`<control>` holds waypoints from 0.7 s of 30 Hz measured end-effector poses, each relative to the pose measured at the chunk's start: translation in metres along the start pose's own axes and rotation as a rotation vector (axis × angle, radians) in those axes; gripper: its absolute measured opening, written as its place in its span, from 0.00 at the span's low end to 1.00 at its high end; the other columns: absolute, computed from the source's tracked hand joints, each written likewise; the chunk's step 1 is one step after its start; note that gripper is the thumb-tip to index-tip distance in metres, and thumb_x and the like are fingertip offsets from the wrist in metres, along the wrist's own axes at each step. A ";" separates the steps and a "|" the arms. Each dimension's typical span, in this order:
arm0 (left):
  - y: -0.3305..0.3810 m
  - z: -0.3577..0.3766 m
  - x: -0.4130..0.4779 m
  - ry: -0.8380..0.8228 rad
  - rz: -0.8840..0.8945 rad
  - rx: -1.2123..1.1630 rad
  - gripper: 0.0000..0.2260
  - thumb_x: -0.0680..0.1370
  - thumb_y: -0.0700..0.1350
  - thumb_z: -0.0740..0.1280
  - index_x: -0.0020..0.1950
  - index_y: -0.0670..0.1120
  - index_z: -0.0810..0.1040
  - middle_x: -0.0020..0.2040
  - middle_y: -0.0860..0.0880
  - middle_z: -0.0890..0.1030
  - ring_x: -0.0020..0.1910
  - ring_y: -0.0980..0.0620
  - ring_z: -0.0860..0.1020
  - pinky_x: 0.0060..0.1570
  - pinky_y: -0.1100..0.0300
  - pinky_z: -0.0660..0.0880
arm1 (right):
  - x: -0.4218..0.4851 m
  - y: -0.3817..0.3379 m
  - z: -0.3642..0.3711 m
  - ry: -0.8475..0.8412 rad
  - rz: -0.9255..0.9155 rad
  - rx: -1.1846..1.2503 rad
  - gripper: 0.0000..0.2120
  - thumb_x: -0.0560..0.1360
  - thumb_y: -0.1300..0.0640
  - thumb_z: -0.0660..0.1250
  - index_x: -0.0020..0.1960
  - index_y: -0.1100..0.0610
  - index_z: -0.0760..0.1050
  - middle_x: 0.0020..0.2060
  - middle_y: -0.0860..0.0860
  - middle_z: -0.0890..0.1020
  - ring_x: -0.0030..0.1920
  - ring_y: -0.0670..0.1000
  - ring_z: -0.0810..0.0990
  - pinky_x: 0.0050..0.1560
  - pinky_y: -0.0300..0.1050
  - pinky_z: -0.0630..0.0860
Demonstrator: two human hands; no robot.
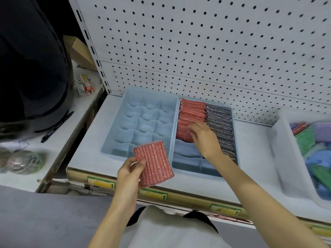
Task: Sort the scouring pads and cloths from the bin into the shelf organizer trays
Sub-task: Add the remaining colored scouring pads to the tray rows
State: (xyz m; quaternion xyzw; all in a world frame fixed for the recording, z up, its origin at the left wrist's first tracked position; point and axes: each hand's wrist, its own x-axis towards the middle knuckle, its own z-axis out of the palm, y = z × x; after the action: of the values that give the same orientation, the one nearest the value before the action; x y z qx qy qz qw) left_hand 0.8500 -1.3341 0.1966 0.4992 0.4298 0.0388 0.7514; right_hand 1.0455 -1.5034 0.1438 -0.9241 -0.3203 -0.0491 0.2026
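The left hand point(128, 173) pinches a red scouring pad point(154, 162) by its lower-left edge, thumb on the face and fingers curled behind. The pad stands nearly upright, tilted toward 1 o'clock, in the air over the near corner of the left tray point(114, 126). At 2 o'clock from it, the right hand point(204, 136) reaches into the right tray point(197, 171). Its fingers are fairly straight and their tips rest against the nearest pad of the red row point(191, 111); it seems to hold nothing.

The red row fills the far-left slots of that tray, and a row of silver pads point(221, 126) runs beside it toward 3 o'clock. The slots at 6 o'clock of the red row are bare. The left tray's compartments hold nothing that shows. Further toward 3 o'clock on the shelf point(250, 149) sits the white bin point(283, 158), with green, blue and purple items in it and a red pad near its far end. A pegboard point(197, 51) backs it all.

The pad looks light, soft and springy, with a rough metallic knit that should grip the skin rather than slip. It will probably flex if pushed by a corner. A pinch across one short edge, thumb against fingers, would likely keep it flat enough to slide on edge into the slot next to the row.
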 end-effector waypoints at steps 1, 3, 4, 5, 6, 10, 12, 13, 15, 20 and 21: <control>0.000 0.000 0.000 -0.005 0.001 0.007 0.07 0.80 0.44 0.65 0.57 0.47 0.76 0.54 0.44 0.82 0.53 0.44 0.80 0.53 0.48 0.78 | 0.000 0.000 0.002 -0.004 0.059 0.055 0.14 0.74 0.70 0.67 0.58 0.62 0.79 0.51 0.56 0.80 0.50 0.56 0.80 0.48 0.53 0.81; 0.001 0.001 0.001 -0.013 0.000 0.014 0.06 0.80 0.44 0.65 0.56 0.47 0.76 0.53 0.44 0.82 0.52 0.44 0.81 0.53 0.48 0.78 | 0.000 -0.001 0.004 -0.014 0.107 0.107 0.14 0.76 0.70 0.64 0.60 0.63 0.78 0.53 0.56 0.79 0.52 0.55 0.79 0.57 0.49 0.77; 0.001 0.001 0.001 -0.018 -0.001 0.020 0.06 0.80 0.44 0.65 0.56 0.47 0.76 0.53 0.44 0.82 0.52 0.44 0.81 0.53 0.48 0.78 | 0.000 -0.003 0.002 -0.021 0.120 0.138 0.14 0.76 0.69 0.64 0.60 0.63 0.78 0.53 0.55 0.78 0.53 0.54 0.78 0.59 0.47 0.75; 0.001 0.002 0.001 -0.023 -0.002 0.029 0.06 0.80 0.44 0.65 0.56 0.47 0.76 0.53 0.44 0.82 0.52 0.44 0.81 0.53 0.48 0.78 | -0.001 -0.007 -0.003 -0.006 0.148 0.191 0.13 0.77 0.69 0.64 0.60 0.62 0.78 0.52 0.55 0.77 0.52 0.53 0.77 0.58 0.44 0.74; 0.002 0.003 0.002 -0.028 -0.001 0.037 0.05 0.80 0.44 0.65 0.55 0.47 0.76 0.53 0.44 0.82 0.52 0.45 0.81 0.52 0.48 0.78 | -0.003 -0.013 -0.010 0.034 0.197 0.261 0.12 0.77 0.67 0.64 0.59 0.61 0.79 0.51 0.53 0.77 0.51 0.51 0.77 0.57 0.40 0.73; -0.002 0.014 0.003 -0.067 0.021 0.071 0.05 0.80 0.43 0.65 0.54 0.46 0.76 0.53 0.45 0.82 0.52 0.46 0.81 0.48 0.54 0.77 | -0.029 -0.051 -0.046 -0.091 0.581 0.887 0.09 0.77 0.56 0.67 0.57 0.53 0.76 0.50 0.50 0.80 0.48 0.46 0.81 0.49 0.36 0.77; -0.004 0.025 0.001 -0.104 0.048 0.092 0.06 0.79 0.42 0.65 0.56 0.45 0.77 0.53 0.46 0.82 0.52 0.47 0.81 0.47 0.57 0.77 | -0.047 -0.073 -0.049 -0.350 0.699 1.161 0.11 0.76 0.54 0.67 0.57 0.55 0.77 0.49 0.50 0.83 0.48 0.48 0.83 0.47 0.41 0.79; -0.004 0.030 0.000 -0.122 0.065 0.105 0.07 0.79 0.42 0.66 0.56 0.44 0.77 0.53 0.46 0.83 0.52 0.48 0.81 0.47 0.58 0.77 | -0.055 -0.080 -0.048 -0.399 0.693 1.175 0.10 0.75 0.55 0.69 0.56 0.56 0.78 0.48 0.50 0.84 0.48 0.48 0.83 0.47 0.41 0.79; -0.005 0.039 0.002 -0.148 0.114 0.133 0.06 0.79 0.41 0.65 0.56 0.43 0.77 0.52 0.46 0.82 0.51 0.49 0.81 0.46 0.60 0.78 | -0.063 -0.084 -0.047 -0.307 0.662 1.167 0.08 0.73 0.61 0.71 0.52 0.57 0.80 0.47 0.50 0.85 0.48 0.48 0.83 0.47 0.40 0.78; -0.017 0.037 0.028 -0.106 0.459 0.589 0.08 0.79 0.48 0.65 0.57 0.49 0.76 0.55 0.54 0.79 0.55 0.54 0.78 0.50 0.66 0.73 | -0.033 -0.030 -0.055 0.122 0.711 1.024 0.12 0.74 0.64 0.70 0.54 0.50 0.79 0.50 0.50 0.84 0.51 0.51 0.82 0.53 0.49 0.79; -0.019 0.038 0.035 -0.114 0.512 0.734 0.13 0.79 0.51 0.65 0.61 0.49 0.74 0.59 0.53 0.77 0.58 0.53 0.76 0.51 0.65 0.72 | -0.025 -0.019 -0.053 0.152 0.674 0.914 0.12 0.75 0.63 0.70 0.55 0.51 0.79 0.52 0.51 0.84 0.53 0.52 0.82 0.57 0.53 0.78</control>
State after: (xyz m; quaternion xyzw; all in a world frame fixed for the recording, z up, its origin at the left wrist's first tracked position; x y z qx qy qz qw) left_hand 0.8909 -1.3540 0.1654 0.8243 0.2355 0.0409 0.5132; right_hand 1.0162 -1.5253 0.1933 -0.7875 0.0187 0.0956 0.6085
